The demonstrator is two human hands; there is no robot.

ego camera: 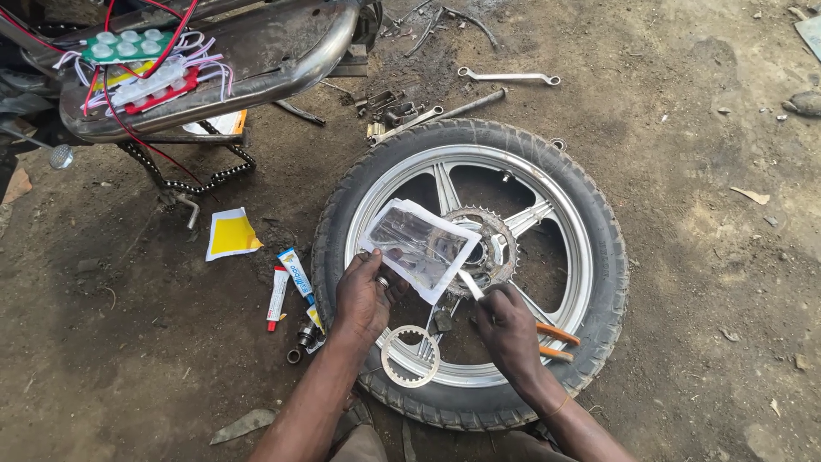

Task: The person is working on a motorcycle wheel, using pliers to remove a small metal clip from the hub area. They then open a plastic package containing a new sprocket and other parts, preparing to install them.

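A motorcycle wheel point(599, 257) with a black tyre and silver alloy spokes lies flat on the dirt, its toothed sprocket point(500, 235) at the hub. My left hand point(363, 295) grips a clear plastic packet point(419, 246) with white edges over the hub. My right hand point(509, 329) holds orange-handled pliers point(556, 335), whose tip touches the packet's lower corner. A flat toothed metal ring point(410, 356) rests on the rim between my forearms.
A motorcycle's rear frame point(282, 60) with a drive chain point(209, 177) and red wiring sits upper left. Two small tubes point(289, 281), a yellow-white packet point(231, 234), spanners point(509, 77) and small metal parts point(393, 107) lie on the dirt around the wheel.
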